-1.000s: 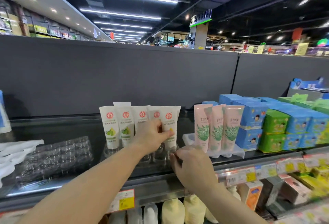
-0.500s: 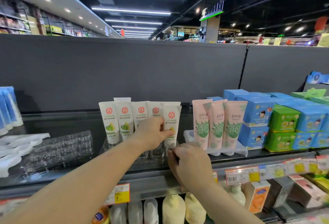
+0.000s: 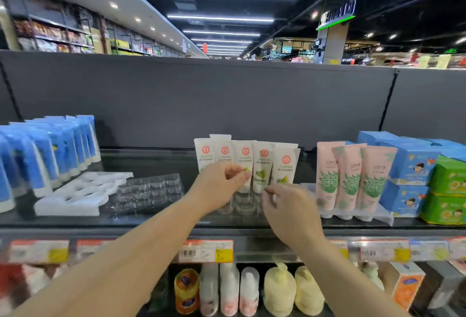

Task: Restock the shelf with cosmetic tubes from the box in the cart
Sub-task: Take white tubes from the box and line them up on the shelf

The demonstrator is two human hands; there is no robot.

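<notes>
Several white cosmetic tubes with red round logos stand cap-down in a row in a clear holder on the dark top shelf. My left hand hovers in front of the row's middle tubes with its fingers loosely curled, and nothing is visibly gripped. My right hand sits just below and in front of the rightmost tube, its fingers also loosely curled and empty. Neither the cart nor the box is in view.
Pink aloe tubes stand right of the white row, then blue boxes and green boxes. On the left are blue tubes, a white tray and a clear blister tray. Bottles fill the lower shelf.
Both hands have let go of the rightmost white tubes and drawn back a little toward me. The view has swung left, bringing the blue tubes in.
</notes>
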